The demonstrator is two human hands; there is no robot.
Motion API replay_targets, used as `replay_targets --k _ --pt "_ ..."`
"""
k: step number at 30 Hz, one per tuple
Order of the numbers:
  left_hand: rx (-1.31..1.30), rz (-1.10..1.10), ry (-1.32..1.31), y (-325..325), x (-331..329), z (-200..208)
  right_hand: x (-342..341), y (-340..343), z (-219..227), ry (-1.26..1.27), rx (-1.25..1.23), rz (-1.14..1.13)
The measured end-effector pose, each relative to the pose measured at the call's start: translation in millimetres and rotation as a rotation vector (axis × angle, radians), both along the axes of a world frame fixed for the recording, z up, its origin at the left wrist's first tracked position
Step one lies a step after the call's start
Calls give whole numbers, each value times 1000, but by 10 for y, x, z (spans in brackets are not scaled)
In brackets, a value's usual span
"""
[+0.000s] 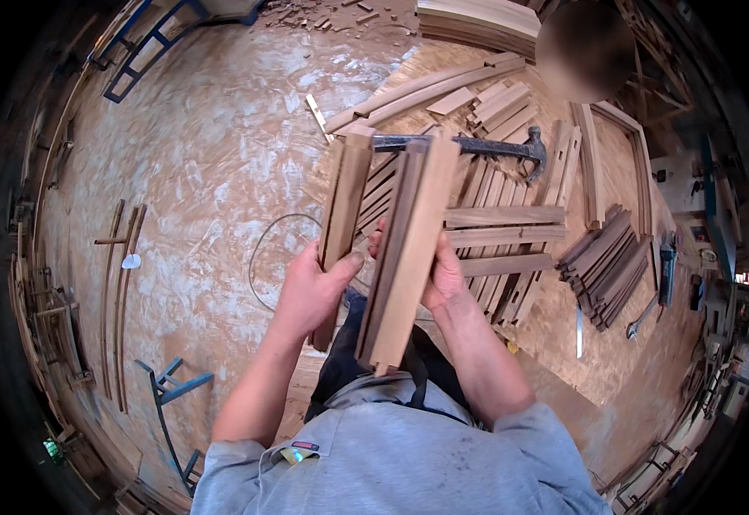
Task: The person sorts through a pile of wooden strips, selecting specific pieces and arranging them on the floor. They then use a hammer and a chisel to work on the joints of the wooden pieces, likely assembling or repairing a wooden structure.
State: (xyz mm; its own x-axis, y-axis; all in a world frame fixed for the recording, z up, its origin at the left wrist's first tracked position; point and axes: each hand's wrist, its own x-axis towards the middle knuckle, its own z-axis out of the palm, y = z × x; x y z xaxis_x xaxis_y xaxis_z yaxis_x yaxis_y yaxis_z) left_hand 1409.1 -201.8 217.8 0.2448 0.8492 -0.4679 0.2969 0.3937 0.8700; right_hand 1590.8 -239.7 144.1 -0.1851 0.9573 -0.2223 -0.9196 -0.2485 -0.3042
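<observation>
Evidently, head view: left hand [310, 287] closed around a wooden bar [349, 189], right hand [450, 279] wrapped around a two-tone wooden piece [417, 249]; both held in front of the torso, apart. Cannot tell whether the latter is several loose strips; if so, an eased right grip could let one slide. Swinging the far ends could knock the hammer [496, 148]. Surface: pale-smeared floor [194, 154], plywood sheet [555, 348] carrying dark slats [602, 268]. Room: blue stand [186, 388] lower left, cluttered edges.
</observation>
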Motion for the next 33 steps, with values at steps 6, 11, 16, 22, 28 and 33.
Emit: replay_targets --k 6,11,16,22,28,33 --pt "13 -160 -78 -59 163 -69 -89 50 384 -489 -139 -69" --pt "-117 -108 -233 -107 96 -256 -117 -43 424 -618 -91 -93" --pt "-306 -134 -600 -105 115 -581 93 -306 398 -524 -227 -349" --pt "-494 -134 -892 -20 -92 -776 828 -949 -54 -709 -795 -370" --pt "-630 -151 -1101 99 -295 -789 1354 -1449 -571 -655 -810 -497" --pt "-659 -81 -1273 6 -476 -754 1538 -1564 -433 -665 -938 -341"
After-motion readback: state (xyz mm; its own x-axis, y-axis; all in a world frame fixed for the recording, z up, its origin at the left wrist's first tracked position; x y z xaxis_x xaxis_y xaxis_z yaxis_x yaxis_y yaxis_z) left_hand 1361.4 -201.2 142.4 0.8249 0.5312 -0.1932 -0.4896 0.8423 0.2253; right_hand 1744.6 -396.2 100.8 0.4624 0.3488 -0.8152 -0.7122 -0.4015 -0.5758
